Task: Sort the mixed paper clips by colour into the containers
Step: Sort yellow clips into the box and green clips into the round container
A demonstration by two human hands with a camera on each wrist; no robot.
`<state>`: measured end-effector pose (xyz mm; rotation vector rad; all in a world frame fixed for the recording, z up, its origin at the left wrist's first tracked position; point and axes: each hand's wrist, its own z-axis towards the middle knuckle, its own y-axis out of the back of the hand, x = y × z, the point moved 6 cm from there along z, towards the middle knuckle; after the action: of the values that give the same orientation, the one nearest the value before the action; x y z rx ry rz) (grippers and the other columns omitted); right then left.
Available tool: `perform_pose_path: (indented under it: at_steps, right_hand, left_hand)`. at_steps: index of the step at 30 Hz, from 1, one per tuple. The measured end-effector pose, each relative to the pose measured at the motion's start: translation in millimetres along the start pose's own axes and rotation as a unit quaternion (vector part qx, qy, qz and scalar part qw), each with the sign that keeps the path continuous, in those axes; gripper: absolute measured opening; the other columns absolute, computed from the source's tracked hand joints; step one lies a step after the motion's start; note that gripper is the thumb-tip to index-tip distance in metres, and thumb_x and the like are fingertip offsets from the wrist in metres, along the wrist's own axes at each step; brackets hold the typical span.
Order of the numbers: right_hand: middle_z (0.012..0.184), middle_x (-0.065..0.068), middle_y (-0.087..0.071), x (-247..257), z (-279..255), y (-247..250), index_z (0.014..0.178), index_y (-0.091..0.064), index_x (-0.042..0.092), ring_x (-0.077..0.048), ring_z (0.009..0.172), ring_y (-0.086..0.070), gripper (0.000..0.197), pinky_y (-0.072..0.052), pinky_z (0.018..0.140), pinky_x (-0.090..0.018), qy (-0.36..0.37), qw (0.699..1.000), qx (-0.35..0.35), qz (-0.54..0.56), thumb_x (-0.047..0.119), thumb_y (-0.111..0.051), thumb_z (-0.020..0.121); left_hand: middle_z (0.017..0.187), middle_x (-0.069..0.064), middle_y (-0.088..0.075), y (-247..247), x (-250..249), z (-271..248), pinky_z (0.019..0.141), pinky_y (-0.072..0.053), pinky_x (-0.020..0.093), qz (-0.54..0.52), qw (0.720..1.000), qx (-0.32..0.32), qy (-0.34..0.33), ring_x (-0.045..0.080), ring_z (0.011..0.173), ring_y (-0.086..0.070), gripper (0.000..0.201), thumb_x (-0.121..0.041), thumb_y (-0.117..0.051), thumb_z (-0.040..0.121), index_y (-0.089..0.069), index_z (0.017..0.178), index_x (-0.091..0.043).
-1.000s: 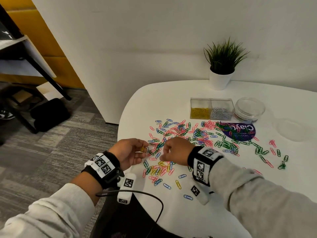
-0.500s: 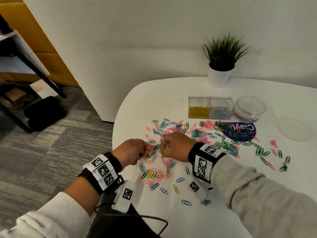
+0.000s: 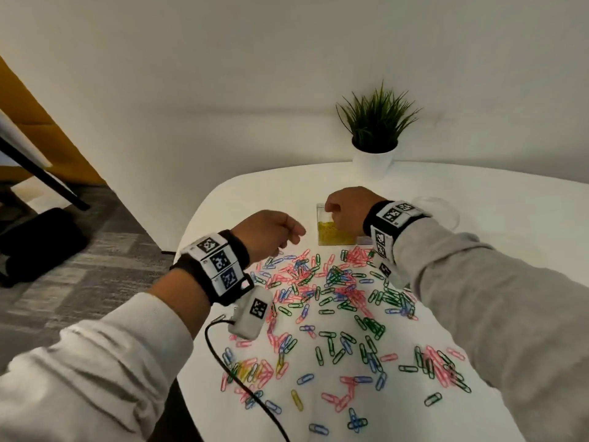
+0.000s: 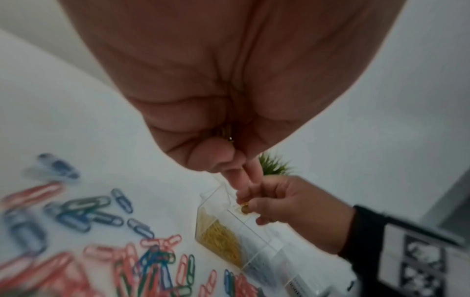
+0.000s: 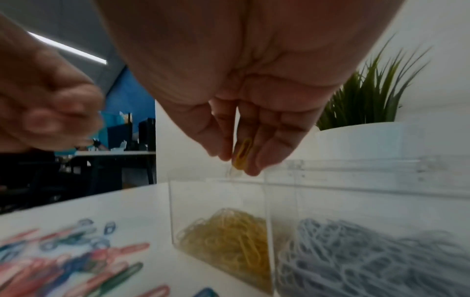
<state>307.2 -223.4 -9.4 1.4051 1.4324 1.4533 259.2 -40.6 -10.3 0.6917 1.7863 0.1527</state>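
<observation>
The right hand point(image 3: 345, 208) hangs directly over the clear box point(image 3: 334, 231) at the far side of the white surface point(image 3: 478, 218), fingers pointing down into its left compartment. That placement fits a drop: the compartment already holds a heap of yellow clips point(image 5: 229, 231), and the hand pinches one more yellow clip point(image 5: 242, 153) between its fingertips point(image 5: 267, 160), the clip hanging end-down just above the rim. The grip is narrow, the fingers pressed together on the clip with only its lower loop showing. The compartment just beside it holds white clips point(image 5: 356, 251), so the hand probably needs to stay left of the divider when it lets go.

The left hand point(image 3: 271, 232) hovers near the box, over the edge of the mixed clips point(image 3: 334, 282). Its fingers are curled in, and the left wrist view shows a glint of gold-yellow metal point(image 4: 226, 132) tucked between palm and fingers; it looks like a small reserve of yellow clips held in wait, though how many I cannot tell.

Pink, green and blue clips lie scattered across the near surface, with a few yellow ones among them, so most of the sorting is judged undone. A potted plant point(image 3: 377, 132) stands behind the box.
</observation>
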Motion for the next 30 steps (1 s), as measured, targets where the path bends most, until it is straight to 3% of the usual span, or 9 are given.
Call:
perform_pose_path:
  at_steps: [4, 7, 10, 13, 16, 19, 23, 25, 30]
  right_hand:
    - [0.132, -0.002, -0.06, -10, -33, 23, 0.122, -0.065, 0.024, -0.021, 0.12, -0.053, 0.033, -0.039, 0.1, -0.028, 0.007, 0.994, -0.067, 0.086, 0.011, -0.044, 0.098]
    - [0.128, 0.0, -0.059, -23, -76, 26, 0.119, -0.063, 0.024, -0.019, 0.115, -0.054, 0.027, -0.039, 0.097, -0.028, -0.007, 0.987, -0.106, 0.125, 0.016, -0.046, 0.099]
    - [0.121, 0.004, -0.057, -32, -122, 7, 0.117, -0.063, 0.024, -0.015, 0.109, -0.055, 0.022, -0.041, 0.094, -0.027, 0.008, 0.99, -0.082, 0.115, 0.021, -0.05, 0.099]
    - [0.118, 0.013, -0.055, -42, -166, -14, 0.12, -0.061, 0.028, -0.004, 0.103, -0.052, 0.023, -0.041, 0.092, -0.02, -0.007, 0.991, -0.045, 0.129, 0.027, -0.053, 0.099]
    - [0.121, 0.016, -0.054, -42, -198, -29, 0.122, -0.059, 0.029, -0.004, 0.11, -0.052, 0.024, -0.039, 0.095, -0.02, -0.008, 0.991, -0.041, 0.125, 0.029, -0.052, 0.099]
    - [0.124, 0.014, -0.056, -24, -213, -37, 0.123, -0.059, 0.032, -0.008, 0.113, -0.055, 0.025, -0.044, 0.099, -0.028, 0.01, 0.992, -0.044, 0.118, 0.032, -0.051, 0.099]
    - [0.122, 0.01, -0.059, 31, -221, -61, 0.122, -0.06, 0.033, -0.012, 0.111, -0.056, 0.027, -0.045, 0.097, -0.033, 0.086, 0.992, 0.014, 0.095, 0.03, -0.047, 0.1]
    - [0.125, 0.007, -0.056, 58, -223, -80, 0.126, -0.059, 0.032, -0.015, 0.114, -0.054, 0.029, -0.043, 0.097, -0.032, 0.123, 0.988, 0.061, 0.064, 0.028, -0.044, 0.101]
    - [0.122, -0.002, -0.055, 97, -209, -111, 0.126, -0.06, 0.029, -0.027, 0.11, -0.056, 0.03, -0.049, 0.089, -0.038, 0.139, 0.984, 0.111, 0.024, 0.028, -0.045, 0.1]
  left_hand:
    - [0.082, -0.001, -0.068, -12, -27, 28, 0.056, -0.042, 0.023, 0.063, 0.997, 0.004, -0.04, 0.014, 0.068, -0.05, 0.039, 0.007, -0.037, 0.088, -0.067, 0.087, -0.019]
    - [0.086, 0.0, -0.068, -25, -48, 44, 0.07, -0.051, 0.036, 0.087, 0.993, -0.008, -0.079, 0.02, 0.078, -0.057, 0.037, 0.004, -0.039, 0.089, -0.066, 0.085, -0.021]
    - [0.117, 0.011, -0.066, -45, -71, 49, 0.095, -0.049, 0.038, 0.148, 0.981, 0.015, -0.121, 0.03, 0.108, -0.061, 0.031, -0.001, -0.043, 0.096, -0.068, 0.112, -0.012]
    - [0.142, 0.006, -0.053, -53, -86, 48, 0.1, -0.037, 0.023, 0.261, 0.955, 0.028, -0.141, 0.025, 0.128, -0.05, 0.039, -0.007, -0.042, 0.101, -0.056, 0.137, -0.013]
    - [0.138, 0.004, -0.056, -38, -83, 31, 0.099, -0.035, 0.021, 0.28, 0.947, -0.008, -0.154, 0.023, 0.126, -0.052, 0.037, -0.006, -0.042, 0.1, -0.063, 0.129, -0.017]
    - [0.104, 0.004, -0.069, -21, -60, -4, 0.09, -0.05, 0.036, 0.212, 0.968, -0.01, -0.134, 0.023, 0.098, -0.065, 0.034, 0.005, -0.046, 0.091, -0.07, 0.097, -0.018]
    - [0.083, -0.011, -0.063, -20, -5, -70, 0.068, -0.046, 0.021, 0.329, 0.94, 0.042, -0.077, 0.005, 0.072, -0.057, 0.019, -0.011, -0.054, 0.094, -0.069, 0.094, -0.022]
    - [0.078, -0.008, -0.065, -22, 32, -96, 0.063, -0.048, 0.022, 0.316, 0.946, 0.071, -0.027, 0.009, 0.065, -0.057, 0.018, -0.011, -0.055, 0.093, -0.07, 0.092, -0.021]
    - [0.087, -0.012, -0.059, -18, 94, -130, 0.072, -0.043, 0.025, 0.431, 0.9, 0.06, -0.002, 0.011, 0.084, -0.056, 0.004, -0.03, -0.06, 0.086, -0.062, 0.086, -0.027]
